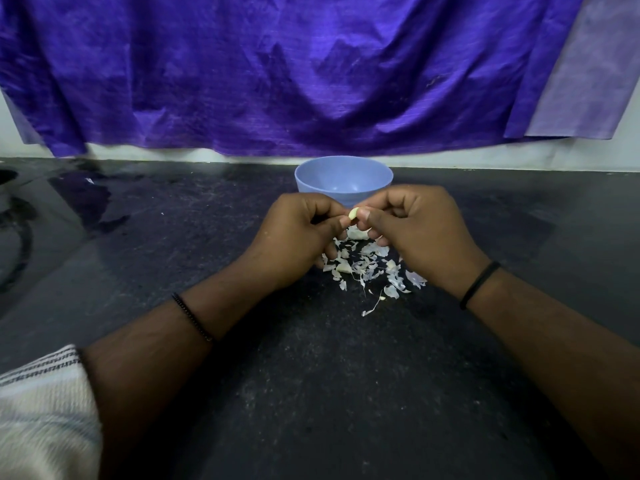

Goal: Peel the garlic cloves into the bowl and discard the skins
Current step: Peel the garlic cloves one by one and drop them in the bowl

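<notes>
A small pale garlic clove [353,213] is pinched between the fingertips of my left hand [298,233] and my right hand [419,230], just in front of a blue bowl [343,178]. Both hands hover over the dark counter with fingers curled around the clove. The visible part of the bowl's inside looks bare; its near bottom is hidden by my hands. Below my hands lies a pile of white garlic skins [370,268], spreading toward the right wrist.
The dark speckled counter [311,375] runs to a white wall strip at the back, where a purple cloth [294,71] hangs. A wet patch [86,199] shines at the left. A striped white sleeve [45,410] sits at the lower left.
</notes>
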